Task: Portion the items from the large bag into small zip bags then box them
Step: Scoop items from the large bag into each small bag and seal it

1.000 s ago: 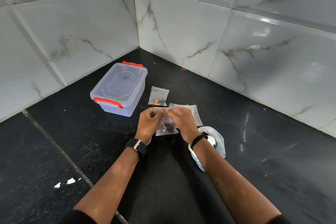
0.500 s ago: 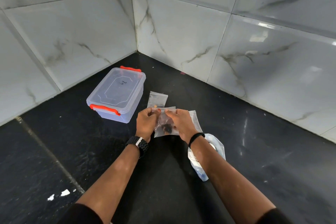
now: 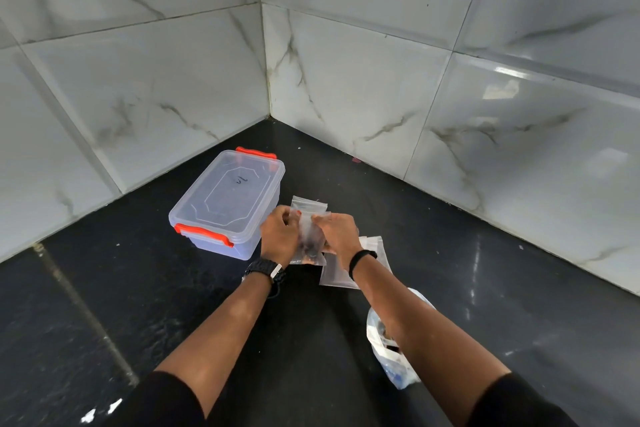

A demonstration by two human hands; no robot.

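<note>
A small clear zip bag (image 3: 309,246) with dark items at its bottom hangs between my two hands above the black counter. My left hand (image 3: 279,236) pinches its top left edge and my right hand (image 3: 337,236) pinches its top right edge. Another small zip bag (image 3: 309,203) lies flat just behind my hands. A few flat zip bags (image 3: 370,262) lie under my right wrist. The large bag (image 3: 389,354), white and crumpled, lies under my right forearm and is partly hidden. A clear plastic box (image 3: 227,199) with orange clips stands to the left, its lid on.
White marble-look tiled walls (image 3: 381,87) meet in a corner close behind the box and bags. The black counter (image 3: 519,305) stretches to the right and left. A seam (image 3: 79,305) crosses the counter at the left, with white specks near the bottom left.
My hands have shifted left and a little farther away with the small zip bag, closer to the box. The camera has tilted, so the large bag now sits lower in view.
</note>
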